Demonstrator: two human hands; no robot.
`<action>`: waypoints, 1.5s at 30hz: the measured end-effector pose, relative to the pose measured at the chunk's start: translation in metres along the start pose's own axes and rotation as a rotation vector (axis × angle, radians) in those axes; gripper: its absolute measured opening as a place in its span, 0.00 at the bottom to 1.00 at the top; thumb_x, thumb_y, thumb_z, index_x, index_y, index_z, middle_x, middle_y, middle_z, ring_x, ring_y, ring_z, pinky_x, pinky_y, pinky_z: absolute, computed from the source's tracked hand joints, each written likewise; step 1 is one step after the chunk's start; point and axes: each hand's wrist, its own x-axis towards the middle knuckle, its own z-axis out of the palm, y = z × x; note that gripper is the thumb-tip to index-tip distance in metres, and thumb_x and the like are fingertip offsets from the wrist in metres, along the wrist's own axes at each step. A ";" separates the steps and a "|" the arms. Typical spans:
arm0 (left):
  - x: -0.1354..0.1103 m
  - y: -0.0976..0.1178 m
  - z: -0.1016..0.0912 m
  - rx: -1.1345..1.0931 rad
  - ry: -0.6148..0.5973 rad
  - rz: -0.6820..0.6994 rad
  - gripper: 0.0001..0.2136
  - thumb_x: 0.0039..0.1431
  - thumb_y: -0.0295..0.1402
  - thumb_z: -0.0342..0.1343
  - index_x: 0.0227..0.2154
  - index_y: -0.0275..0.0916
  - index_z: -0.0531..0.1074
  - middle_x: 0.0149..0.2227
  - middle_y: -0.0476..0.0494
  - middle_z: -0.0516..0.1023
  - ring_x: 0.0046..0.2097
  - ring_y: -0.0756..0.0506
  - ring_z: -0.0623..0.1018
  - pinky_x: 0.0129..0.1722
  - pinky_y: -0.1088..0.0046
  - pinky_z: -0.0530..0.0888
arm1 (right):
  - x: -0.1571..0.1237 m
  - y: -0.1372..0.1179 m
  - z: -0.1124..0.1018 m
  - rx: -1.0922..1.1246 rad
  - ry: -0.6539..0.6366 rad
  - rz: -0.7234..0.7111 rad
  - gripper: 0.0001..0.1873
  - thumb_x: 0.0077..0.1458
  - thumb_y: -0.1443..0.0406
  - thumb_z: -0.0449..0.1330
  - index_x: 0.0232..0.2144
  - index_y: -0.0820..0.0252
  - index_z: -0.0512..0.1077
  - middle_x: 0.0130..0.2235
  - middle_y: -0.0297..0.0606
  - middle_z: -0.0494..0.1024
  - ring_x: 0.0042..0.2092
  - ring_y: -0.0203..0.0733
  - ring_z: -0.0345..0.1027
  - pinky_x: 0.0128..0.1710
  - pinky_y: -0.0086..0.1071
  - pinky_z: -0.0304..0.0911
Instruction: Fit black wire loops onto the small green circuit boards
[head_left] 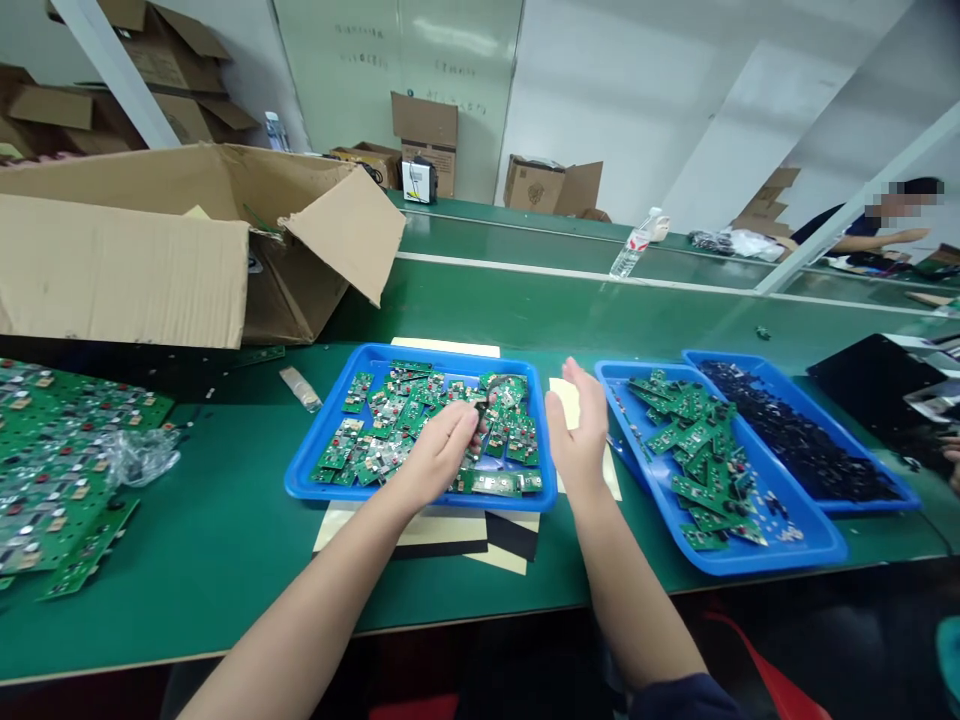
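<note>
Green boards lay in the blue tray, centre frame. Over them, the left hand pinched a dark piece; the right hand stood open. Among such crowding, a light grip seemed wisest.

The hands and forearms are bare, and a dark navy sleeve ends above the right forearm.

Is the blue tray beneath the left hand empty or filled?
Mostly filled: green circuit boards cover much of the blue tray, though blue floor shows between them.
</note>
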 end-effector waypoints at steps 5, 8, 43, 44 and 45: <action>0.003 -0.004 -0.007 0.113 0.034 0.165 0.15 0.63 0.35 0.43 0.48 0.39 0.68 0.40 0.41 0.70 0.44 0.45 0.70 0.46 0.66 0.68 | -0.002 -0.013 0.001 0.131 -0.090 0.017 0.06 0.54 0.66 0.55 0.34 0.59 0.71 0.35 0.41 0.73 0.39 0.43 0.68 0.40 0.40 0.67; 0.002 -0.004 -0.004 0.164 -0.034 0.196 0.16 0.62 0.34 0.46 0.52 0.43 0.66 0.43 0.41 0.69 0.47 0.45 0.69 0.50 0.64 0.67 | -0.006 -0.018 0.004 0.284 -0.252 0.069 0.04 0.53 0.65 0.56 0.31 0.59 0.70 0.31 0.38 0.72 0.34 0.39 0.68 0.33 0.34 0.67; 0.006 -0.017 -0.013 0.489 0.263 0.645 0.18 0.58 0.28 0.53 0.52 0.43 0.67 0.39 0.42 0.74 0.40 0.47 0.74 0.39 0.70 0.74 | -0.008 -0.023 0.012 1.218 -0.722 0.916 0.14 0.41 0.57 0.66 0.20 0.61 0.70 0.18 0.31 0.73 0.19 0.31 0.65 0.20 0.26 0.62; 0.006 -0.017 -0.013 0.465 0.250 0.626 0.17 0.58 0.29 0.53 0.51 0.43 0.68 0.38 0.43 0.74 0.39 0.47 0.75 0.39 0.71 0.74 | -0.007 -0.023 0.012 1.235 -0.748 0.934 0.14 0.41 0.57 0.66 0.19 0.61 0.69 0.17 0.31 0.72 0.18 0.32 0.64 0.19 0.26 0.62; 0.006 -0.017 -0.012 0.444 0.239 0.604 0.16 0.58 0.30 0.53 0.50 0.43 0.69 0.37 0.43 0.75 0.38 0.48 0.75 0.38 0.72 0.74 | -0.006 -0.023 0.012 1.248 -0.773 0.952 0.14 0.41 0.57 0.66 0.18 0.61 0.69 0.16 0.31 0.72 0.18 0.32 0.64 0.18 0.26 0.62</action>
